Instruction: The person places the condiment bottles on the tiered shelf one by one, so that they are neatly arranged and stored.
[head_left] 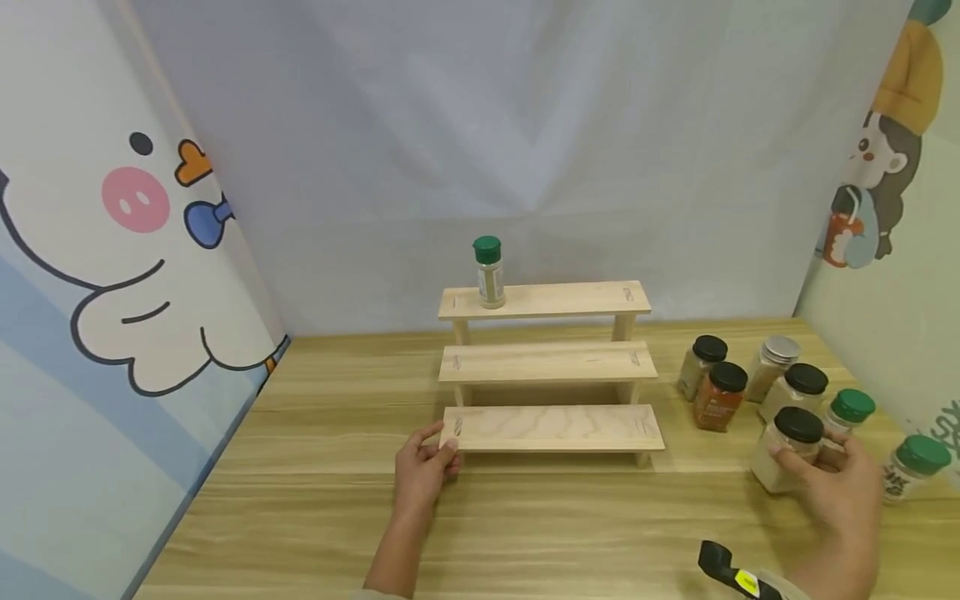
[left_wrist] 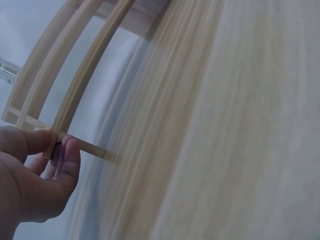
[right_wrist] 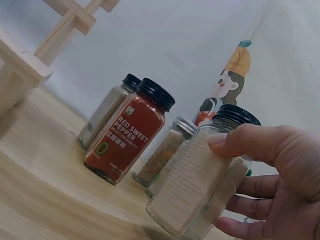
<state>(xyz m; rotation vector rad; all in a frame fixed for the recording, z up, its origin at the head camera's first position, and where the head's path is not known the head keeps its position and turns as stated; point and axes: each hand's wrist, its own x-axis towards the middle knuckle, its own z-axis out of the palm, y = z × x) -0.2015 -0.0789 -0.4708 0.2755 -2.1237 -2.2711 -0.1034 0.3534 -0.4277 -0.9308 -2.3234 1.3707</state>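
A three-tier wooden spice rack (head_left: 553,428) stands on the table. My left hand (head_left: 423,471) pinches the left end of its lowest board, thumb above and fingers beneath, as the left wrist view (left_wrist: 37,175) also shows. On the top board stands a green-capped shaker bottle (head_left: 491,279). At the right, my right hand (head_left: 840,483) grips a square glass jar (right_wrist: 185,185) of pale powder with a black lid, thumb on one side and fingers on the other. Its base looks slightly tilted in the right wrist view; whether it touches the table I cannot tell.
Right of the rack stand a red sweet pepper jar (head_left: 720,398), another black-lidded jar (head_left: 701,367), a silver-lidded jar (head_left: 772,367), a further black-lidded jar (head_left: 798,389) and two green-capped bottles (head_left: 851,408). A pale curtain (head_left: 360,167) hangs behind the table.
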